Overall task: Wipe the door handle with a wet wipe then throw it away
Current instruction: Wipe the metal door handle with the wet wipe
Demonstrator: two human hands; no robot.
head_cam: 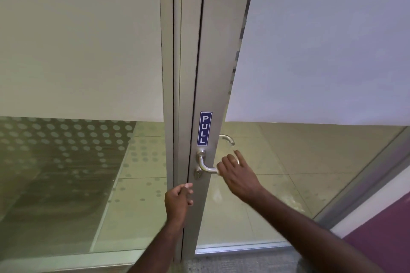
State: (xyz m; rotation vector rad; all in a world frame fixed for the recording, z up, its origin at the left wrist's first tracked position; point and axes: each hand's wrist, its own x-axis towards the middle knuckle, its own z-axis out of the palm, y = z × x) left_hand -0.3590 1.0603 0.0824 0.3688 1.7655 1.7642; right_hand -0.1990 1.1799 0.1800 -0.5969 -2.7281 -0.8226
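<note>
The metal door handle (207,165) sits just below frame centre on the door's grey frame, its lever lying horizontal and pointing right. The right hand (238,176) wraps its free end, fingers curled. The left hand (178,198), loosely curled, touches the frame edge below. A blue PULL sign (204,128) is above.

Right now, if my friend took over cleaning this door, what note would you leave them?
Right hand: on the end of the metal door handle, fingers spread over it; no wet wipe can be seen under it.
Left hand: loosely curled against the door frame edge below the keyhole, holding nothing visible.
Done: cannot tell how much is wiped.
Left: finish wiping the handle, then bin the wipe; no bin in view.
</note>
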